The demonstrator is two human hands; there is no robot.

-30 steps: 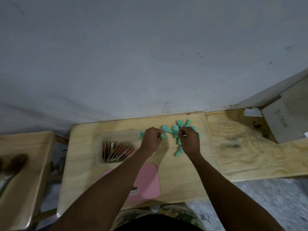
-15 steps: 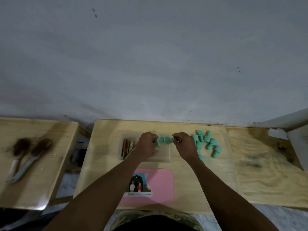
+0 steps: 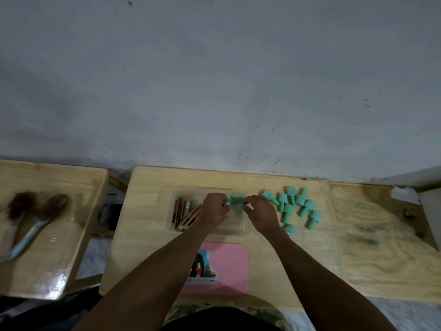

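Left hand and right hand had carried a cap from pile to over the tray, both pinching it; a straight, steady pull seemed wisest.

Mint-green caps, a pink lid with a colourful picture label, a pale wooden table

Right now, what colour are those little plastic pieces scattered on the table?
The plastic pieces are mint green; head view.

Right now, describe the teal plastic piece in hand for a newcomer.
On the middle pale wooden table sits a clear plastic tray. Over the tray, left hand and right hand pinch a teal plastic piece; other teal pieces lie loose rightward.
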